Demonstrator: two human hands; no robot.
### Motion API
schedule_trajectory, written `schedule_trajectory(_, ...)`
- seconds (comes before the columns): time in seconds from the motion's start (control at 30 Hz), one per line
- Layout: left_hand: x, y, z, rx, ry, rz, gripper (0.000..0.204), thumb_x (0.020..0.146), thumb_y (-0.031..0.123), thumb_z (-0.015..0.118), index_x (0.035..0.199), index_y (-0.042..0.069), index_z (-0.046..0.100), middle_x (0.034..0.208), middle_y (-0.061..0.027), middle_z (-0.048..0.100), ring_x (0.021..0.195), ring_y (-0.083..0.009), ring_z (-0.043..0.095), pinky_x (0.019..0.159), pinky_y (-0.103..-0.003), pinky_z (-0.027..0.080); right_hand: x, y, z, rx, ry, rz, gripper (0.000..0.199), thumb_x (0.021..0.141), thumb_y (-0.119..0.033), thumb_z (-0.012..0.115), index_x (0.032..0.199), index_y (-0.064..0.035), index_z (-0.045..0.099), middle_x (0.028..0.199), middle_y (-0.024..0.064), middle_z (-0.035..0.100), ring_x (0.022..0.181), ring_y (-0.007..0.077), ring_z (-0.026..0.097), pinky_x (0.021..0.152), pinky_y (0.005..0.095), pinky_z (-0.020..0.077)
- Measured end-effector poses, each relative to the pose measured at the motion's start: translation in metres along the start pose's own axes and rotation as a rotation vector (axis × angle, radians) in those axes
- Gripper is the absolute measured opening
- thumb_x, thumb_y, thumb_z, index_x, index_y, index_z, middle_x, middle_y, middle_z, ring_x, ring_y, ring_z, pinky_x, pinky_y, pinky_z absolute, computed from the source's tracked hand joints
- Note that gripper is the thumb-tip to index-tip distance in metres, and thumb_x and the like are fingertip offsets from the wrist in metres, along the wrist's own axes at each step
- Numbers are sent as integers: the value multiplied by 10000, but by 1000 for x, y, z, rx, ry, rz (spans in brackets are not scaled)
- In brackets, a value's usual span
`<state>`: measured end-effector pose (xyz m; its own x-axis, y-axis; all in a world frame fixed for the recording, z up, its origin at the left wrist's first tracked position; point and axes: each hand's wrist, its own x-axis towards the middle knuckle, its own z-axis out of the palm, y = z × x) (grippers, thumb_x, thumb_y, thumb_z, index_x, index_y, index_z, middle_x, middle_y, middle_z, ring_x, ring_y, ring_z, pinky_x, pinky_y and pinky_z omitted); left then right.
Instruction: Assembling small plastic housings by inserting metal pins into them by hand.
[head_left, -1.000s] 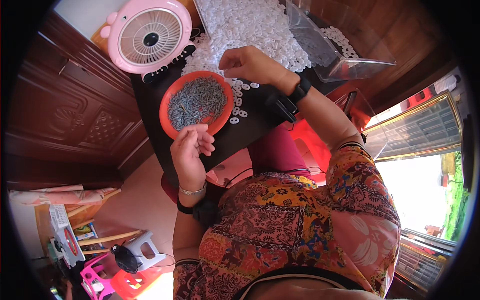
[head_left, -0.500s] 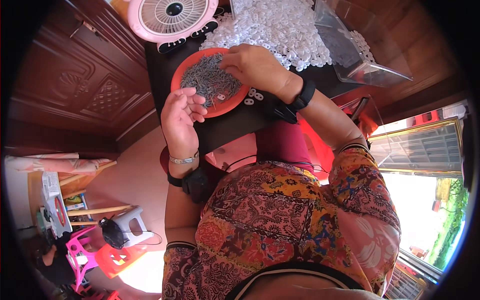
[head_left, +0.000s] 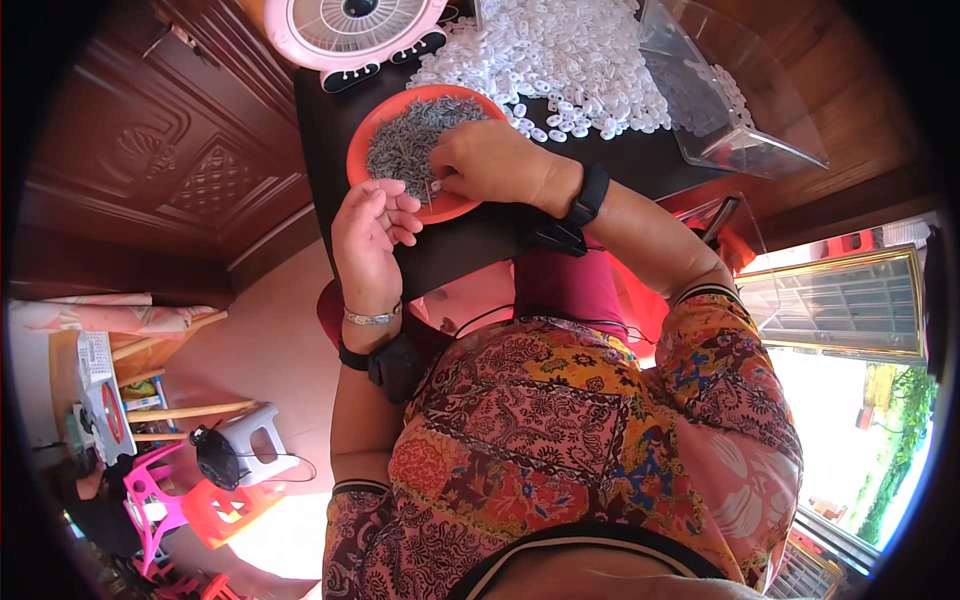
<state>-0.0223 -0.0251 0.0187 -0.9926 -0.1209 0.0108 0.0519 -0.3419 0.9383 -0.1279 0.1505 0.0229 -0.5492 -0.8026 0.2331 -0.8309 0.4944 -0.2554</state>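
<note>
A shallow orange-red bowl point(head_left: 360, 150) on the dark table holds a heap of small grey screws or nails point(head_left: 405, 140). My right hand point(head_left: 495, 162) reaches over the bowl's right side, its fingers curled together low over the pieces. Whatever its fingertips grip is hidden. Just beneath them a small white oval piece point(head_left: 436, 187) shows in part. At the bowl's near left edge my left hand point(head_left: 370, 235) is held palm inward, its half-curled fingers apart and nothing visible in them.
Beyond the bowl lies a large pile of white two-holed oval pieces point(head_left: 560, 60). A pink fan point(head_left: 355, 30) stands at the far left. To the right is a clear plastic bin point(head_left: 745, 140). The table's near edge runs just in front of my lap.
My right hand has moved from the bowl's far right rim down and nearer, to the white piece in the bowl. The left hand stays by the rim. The whole view has shifted slightly.
</note>
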Motion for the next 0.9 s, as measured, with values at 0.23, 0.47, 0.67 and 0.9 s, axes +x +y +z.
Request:
schedule_trajectory(0.23,3,2,2,115,-22,7,256,930,231,432,972,21,571,792,-61,609,636,-116,556,571,-216,408,-1,-3,-22,478,28,154,154,800,-175,629,865,-37,656,787,79,645,713,195,608,651,309,476)
schedule_trajectory(0.47,5,2,17,204,-53,2,257,925,254,467,885,34,593,754,-43,603,598,-96,546,535,-206,400,-5,-15,-35,838,33,172,146,831,-147,633,883,-13,656,764,11,628,677,79,547,604,238,446)
schedule_trajectory(0.67,1,3,24,131,-75,-19,248,940,264,478,878,46,580,713,-14,583,579,-75,522,518,-202,385,-10,-20,-33,745,117,76,111,812,-87,664,874,2,643,772,28,629,711,88,571,649,236,463)
schedule_trajectory(0.9,-1,3,23,248,-58,98,180,940,180,489,856,34,553,700,2,551,582,-41,466,514,-188,360,-16,-34,-40,772,68,123,112,821,-95,659,863,5,637,783,43,635,731,102,593,688,243,477)
